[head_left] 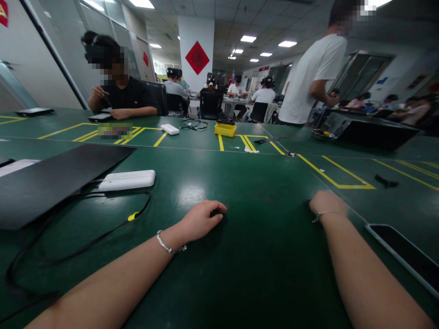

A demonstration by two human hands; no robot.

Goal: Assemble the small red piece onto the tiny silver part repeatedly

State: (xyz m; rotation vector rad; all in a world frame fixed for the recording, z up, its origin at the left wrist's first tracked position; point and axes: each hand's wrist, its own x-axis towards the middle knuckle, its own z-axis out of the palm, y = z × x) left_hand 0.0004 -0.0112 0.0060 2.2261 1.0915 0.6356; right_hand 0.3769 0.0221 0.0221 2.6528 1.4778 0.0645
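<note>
My left hand (201, 221) rests on the green tabletop (260, 274), with a silver bracelet (164, 242) at its wrist. Thumb and index finger are apart, and nothing is between them. Further right, my right hand (327, 205) lies on the table with its back towards me. Its fingers are bent down out of sight, so whether they hold anything is hidden. A thin bracelet (324, 214) circles that wrist. Closest to my left hand is a white power bank (127, 180) with a black cable (103, 244); a dark-screened phone (408, 258) lies beside my right forearm.
A dark flat panel (65, 183) covers the left side. Yellow tape (353, 186) marks the table. Beyond are a yellow bin (225, 130), a second white power bank (170, 130) and a large black case (373, 130). One person (125, 91) sits opposite; another (312, 77) stands at right.
</note>
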